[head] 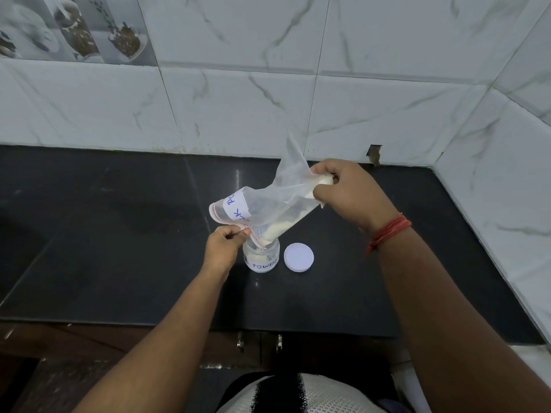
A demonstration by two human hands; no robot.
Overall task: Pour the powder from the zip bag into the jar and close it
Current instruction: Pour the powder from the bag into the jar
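the zip bag (pixel 262 208) is tipped with its open mouth low, right over the jar (pixel 261 256), so the powder (pixel 280 229) slides down into it. the right hand (pixel 351 193) is closed tight on the bag's bottom end and lifts it high — that makes the slope. the left hand (pixel 225 247) pinches the mouth's edge just beside the jar's rim to aim it. a little powder sits in the jar. the white lid (pixel 299 257) waits on the dark counter (pixel 119 234) near the jar — ready for closing.

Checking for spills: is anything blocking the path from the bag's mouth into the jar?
Nothing visible. The zip bag tilts with its open corner right at the open jar; the lid lies apart, on the jar's right.
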